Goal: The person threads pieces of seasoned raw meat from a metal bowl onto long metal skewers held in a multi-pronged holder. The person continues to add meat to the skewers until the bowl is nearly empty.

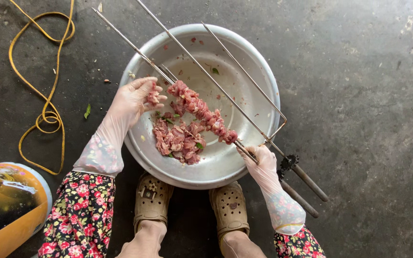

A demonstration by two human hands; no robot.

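Big metal basin [259, 71] sits center on dark floor; raw meat pile [178, 141] at its 6-7 o'clock. Loaded skewer [201, 112] runs 10 to 4 across it. Left hand [135, 98], gloved, pinches a meat piece [153, 95] by skewer tip. Right hand [264, 162] clamped on skewer w/ handle end at 4.

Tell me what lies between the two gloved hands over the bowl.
In the head view, between the left hand and right hand runs a metal skewer threaded with raw meat pieces.
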